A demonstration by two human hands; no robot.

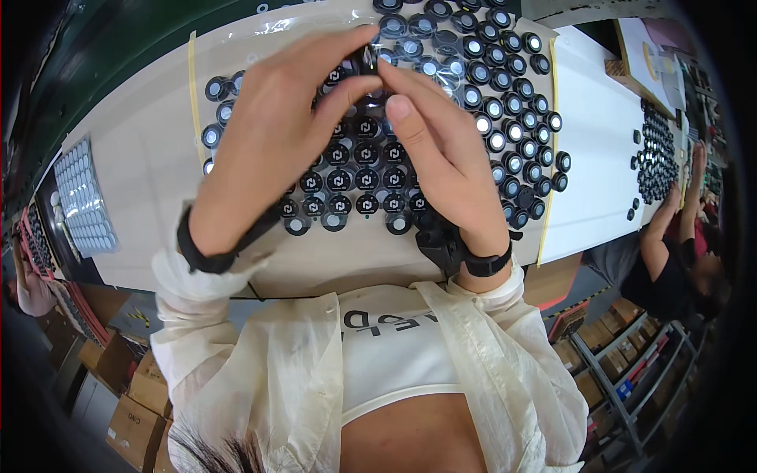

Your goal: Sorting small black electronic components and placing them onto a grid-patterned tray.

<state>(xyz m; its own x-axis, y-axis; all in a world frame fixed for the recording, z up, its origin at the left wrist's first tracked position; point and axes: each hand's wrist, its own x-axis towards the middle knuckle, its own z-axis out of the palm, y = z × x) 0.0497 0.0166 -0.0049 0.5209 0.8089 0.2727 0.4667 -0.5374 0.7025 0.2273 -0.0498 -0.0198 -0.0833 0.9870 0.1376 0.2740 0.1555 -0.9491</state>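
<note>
My left hand and my right hand meet above a spread of small round black caps lying on a clear plastic sheet on a pale table. Between the thumbs and fingertips of both hands sits one small black cap. Beneath the hands lie rows of caps with white marks on top; to the right the caps show shiny centres. Both wrists wear black bands.
A sheet of small white round stickers lies at the table's left end. Another person works at the right beside a second cluster of black caps. Cardboard boxes and a metal rack stand below the table.
</note>
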